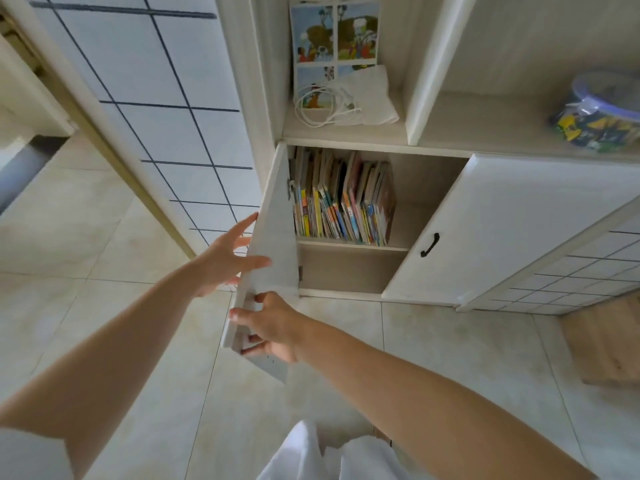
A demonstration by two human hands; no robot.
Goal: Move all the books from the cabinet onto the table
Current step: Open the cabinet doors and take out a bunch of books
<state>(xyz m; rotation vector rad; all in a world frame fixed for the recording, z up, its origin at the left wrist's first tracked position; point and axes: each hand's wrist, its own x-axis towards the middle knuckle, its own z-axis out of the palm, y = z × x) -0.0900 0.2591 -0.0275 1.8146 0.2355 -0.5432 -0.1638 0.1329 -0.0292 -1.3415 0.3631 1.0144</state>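
A row of several thin colourful books (343, 199) stands upright on the upper shelf inside the low white cabinet (429, 188). The cabinet's left door (273, 244) is swung open towards me. My right hand (273, 327) grips the door's lower front edge, fingers curled round it. My left hand (227, 256) has straight spread fingers that touch the door's outer face. The shelf below the books holds nothing that I can see.
The cabinet's right door (495, 233) with a black handle (429, 244) is shut. Above, an open shelf holds a picture book (332, 39), a white cable (322, 109) and paper. A patterned tub (602, 109) sits at right. A wooden piece (606, 344) lies on the tiled floor.
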